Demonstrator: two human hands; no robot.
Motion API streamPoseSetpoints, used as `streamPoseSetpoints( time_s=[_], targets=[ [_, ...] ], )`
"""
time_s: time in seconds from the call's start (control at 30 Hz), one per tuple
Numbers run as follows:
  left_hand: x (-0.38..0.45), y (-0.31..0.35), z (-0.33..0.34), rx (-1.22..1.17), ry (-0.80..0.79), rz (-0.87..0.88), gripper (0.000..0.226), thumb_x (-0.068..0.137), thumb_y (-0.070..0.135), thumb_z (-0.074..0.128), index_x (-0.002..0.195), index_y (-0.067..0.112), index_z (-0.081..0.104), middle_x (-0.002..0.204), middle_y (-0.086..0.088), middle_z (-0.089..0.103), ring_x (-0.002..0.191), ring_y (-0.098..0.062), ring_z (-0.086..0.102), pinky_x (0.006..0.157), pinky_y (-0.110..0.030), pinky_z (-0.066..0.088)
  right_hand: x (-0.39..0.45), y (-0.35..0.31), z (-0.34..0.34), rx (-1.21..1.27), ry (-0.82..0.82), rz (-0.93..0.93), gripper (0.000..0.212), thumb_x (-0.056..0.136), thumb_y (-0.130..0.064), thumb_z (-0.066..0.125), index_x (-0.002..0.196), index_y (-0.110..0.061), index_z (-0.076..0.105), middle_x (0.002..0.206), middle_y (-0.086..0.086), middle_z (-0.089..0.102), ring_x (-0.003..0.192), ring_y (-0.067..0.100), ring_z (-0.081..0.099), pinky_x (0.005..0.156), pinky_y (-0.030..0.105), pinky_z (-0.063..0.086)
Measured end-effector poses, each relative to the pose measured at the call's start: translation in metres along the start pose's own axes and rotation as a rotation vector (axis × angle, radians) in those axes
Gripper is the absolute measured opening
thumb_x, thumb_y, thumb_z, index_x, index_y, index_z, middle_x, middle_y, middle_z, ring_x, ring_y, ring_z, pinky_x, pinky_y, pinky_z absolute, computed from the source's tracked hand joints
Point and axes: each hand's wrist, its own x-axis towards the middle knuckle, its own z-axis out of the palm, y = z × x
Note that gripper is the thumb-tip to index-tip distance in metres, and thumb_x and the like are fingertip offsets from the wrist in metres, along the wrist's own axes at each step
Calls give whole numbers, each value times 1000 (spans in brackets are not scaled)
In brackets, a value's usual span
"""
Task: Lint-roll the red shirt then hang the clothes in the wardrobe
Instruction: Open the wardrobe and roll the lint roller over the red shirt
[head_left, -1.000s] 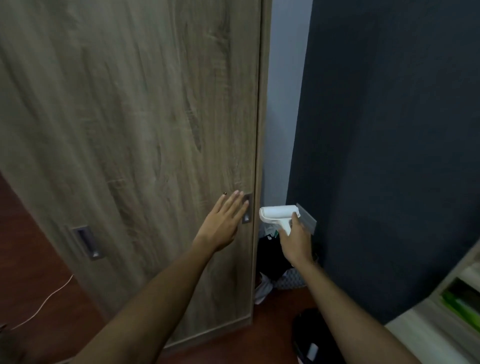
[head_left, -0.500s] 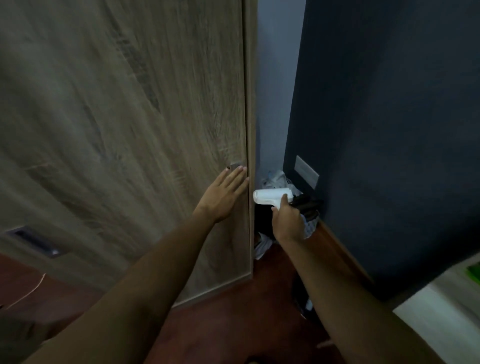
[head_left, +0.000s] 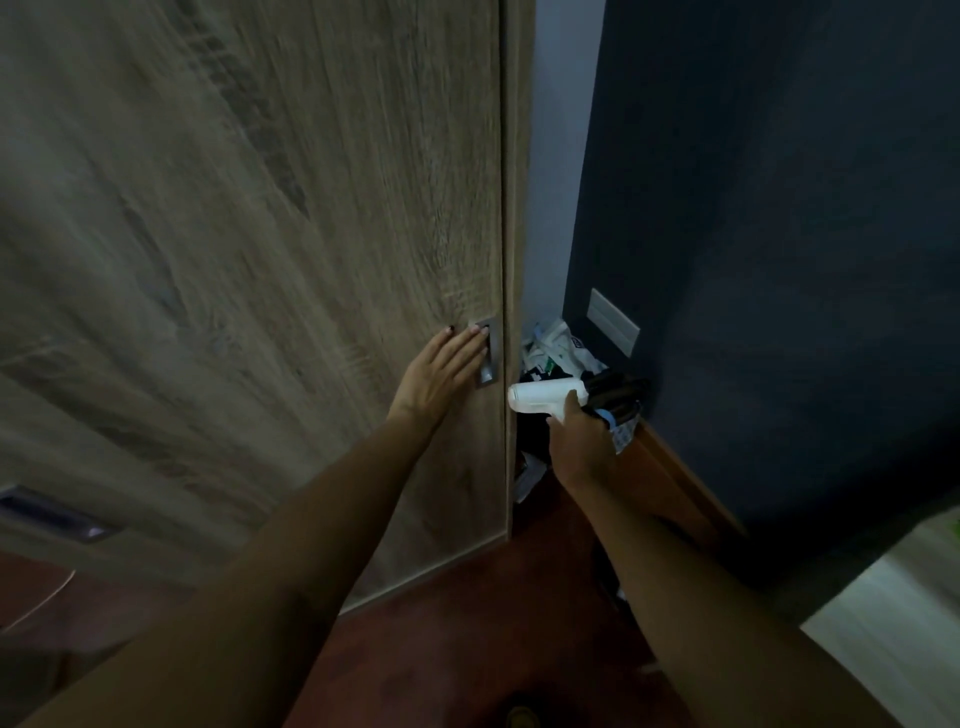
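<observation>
A tall wood-grain wardrobe door (head_left: 249, 249) fills the left of the head view. My left hand (head_left: 441, 371) lies flat on it with straight fingers, the fingertips at the recessed metal handle (head_left: 489, 353) near the door's right edge. My right hand (head_left: 582, 441) grips the white lint roller (head_left: 545, 397) by its handle, just right of the door's edge. No red shirt or other clothes for hanging are in view.
A second recessed handle (head_left: 57, 517) sits low on the left. A dark blue wall (head_left: 779, 260) with a grey plate (head_left: 613, 322) stands right. Bags and clutter (head_left: 556, 348) fill the narrow gap in the corner. The floor (head_left: 467, 623) is reddish-brown; a pale surface (head_left: 893, 623) is at lower right.
My left hand has slid right until its fingertips reach the recessed handle. The view has tilted down and closer; my right hand still holds the lint roller beside the door.
</observation>
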Motion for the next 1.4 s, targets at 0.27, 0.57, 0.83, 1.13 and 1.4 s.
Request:
streamPoseSetpoints(
  time_s=[0.27,0.57,0.83,1.13,1.4],
  targets=[
    [-8,-7,5,14,-32,18,81,94,35,44,149,15,-11,159,-7,-14,146,-25,-14,117,-44,-7,-10,-7,1,-17,6,-12,58,99,-25,48,148,-5,26,126,21,60,116,33,58,90,43,51],
    [-55,-25,26,-18,-60,-17,84,93,33,49,149,15,-10,159,-9,-15,146,-26,-15,116,-45,-9,-41,-36,20,-64,9,-88,60,99,-30,45,150,-6,23,121,19,64,109,29,64,83,38,53],
    [-121,-50,53,-81,-116,-86,83,92,31,48,150,15,-9,158,-10,-16,145,-28,-16,111,-49,-13,-60,-80,43,44,95,-145,59,97,-32,50,147,-7,31,125,18,61,106,29,65,80,40,57],
    [-196,-73,85,-159,-182,-201,78,94,27,43,150,14,-9,159,-8,-14,146,-27,-15,110,-48,-15,-75,-131,61,75,21,-229,59,99,-29,47,149,-6,27,124,19,58,107,32,61,81,41,50],
    [-260,-95,112,-168,-294,-312,80,94,27,44,150,15,-11,158,-7,-18,146,-25,-16,113,-46,-12,-96,-184,83,119,7,-355,59,98,-27,49,148,-4,29,126,21,57,112,34,59,87,40,49]
  ],
)
